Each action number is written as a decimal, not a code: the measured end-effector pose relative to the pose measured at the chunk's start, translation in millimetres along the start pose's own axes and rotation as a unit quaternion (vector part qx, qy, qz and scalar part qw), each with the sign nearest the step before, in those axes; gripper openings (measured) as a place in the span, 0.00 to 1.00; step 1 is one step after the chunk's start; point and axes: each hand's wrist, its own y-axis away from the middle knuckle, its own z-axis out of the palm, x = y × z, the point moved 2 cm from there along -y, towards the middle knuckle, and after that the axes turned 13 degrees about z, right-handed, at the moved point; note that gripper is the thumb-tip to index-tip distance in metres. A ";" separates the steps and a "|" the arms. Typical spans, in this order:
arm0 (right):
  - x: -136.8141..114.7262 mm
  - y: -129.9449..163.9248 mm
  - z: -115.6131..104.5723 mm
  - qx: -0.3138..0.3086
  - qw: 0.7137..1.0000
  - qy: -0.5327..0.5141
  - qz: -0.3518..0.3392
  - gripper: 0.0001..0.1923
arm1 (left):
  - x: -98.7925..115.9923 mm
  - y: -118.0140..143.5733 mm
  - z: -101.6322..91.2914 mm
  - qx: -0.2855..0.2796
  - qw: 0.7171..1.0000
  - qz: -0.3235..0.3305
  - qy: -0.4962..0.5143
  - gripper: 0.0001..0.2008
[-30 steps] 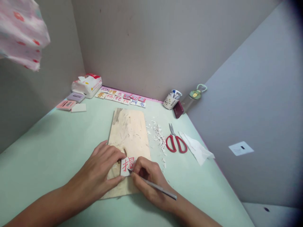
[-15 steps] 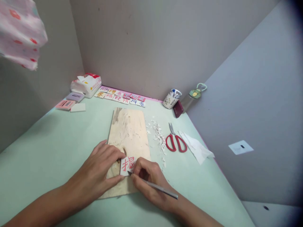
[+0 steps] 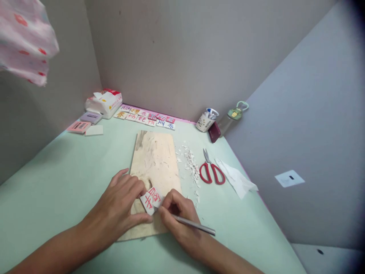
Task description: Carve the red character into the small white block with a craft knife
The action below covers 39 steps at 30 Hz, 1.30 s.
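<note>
A white square carving block (image 3: pixel 152 201) with a red character on its face lies tilted on the wooden board (image 3: pixel 155 156). My left hand (image 3: pixel 122 201) grips it between the thumb and fingers, at its left and lower edges. In a pen-like hold, my right hand (image 3: pixel 182 220) has a metal craft knife (image 3: pixel 196 225). The knife's blade touches or hovers over the block's lower right part; which one, I cannot tell. Thin pale shavings lie on the board, and a heap of white scraps (image 3: pixel 191 163) is spread along its right side.
Red-handled scissors (image 3: pixel 211 171) and a white tissue (image 3: pixel 236 179) lie at the right. Rows of lettered blocks (image 3: pixel 145 117) line the back, beside a tissue pack (image 3: pixel 104 102). A can (image 3: pixel 207 120), a dark red box (image 3: pixel 214 132) and a bottle (image 3: pixel 232 118) stand at back right.
The carving block has turned anticlockwise under my left fingers and shifted slightly left. Both hands stay close to where they were, with the knife still at the block's lower right.
</note>
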 end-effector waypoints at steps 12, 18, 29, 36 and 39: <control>-2.6 -0.6 -0.8 -0.003 1.000 -0.013 0.000 0.10 | 2.0 -1.2 -6.5 -0.026 0.999 -0.005 0.034 0.13; 0.5 -1.3 0.3 0.007 1.000 -0.025 0.013 0.10 | 4.3 -4.6 -6.2 -0.042 0.997 0.008 0.069 0.12; -0.6 -3.3 1.3 0.021 1.000 -0.014 0.016 0.11 | 8.0 -2.4 -3.0 -0.031 0.999 0.012 0.011 0.30; -2.1 -0.1 1.0 0.007 1.000 0.004 -0.004 0.11 | 6.4 2.5 -4.1 -0.034 0.999 -0.006 0.038 0.33; -0.7 1.1 2.3 0.003 1.000 0.011 -0.028 0.12 | 6.4 2.4 -2.8 -0.035 0.999 0.000 0.028 0.32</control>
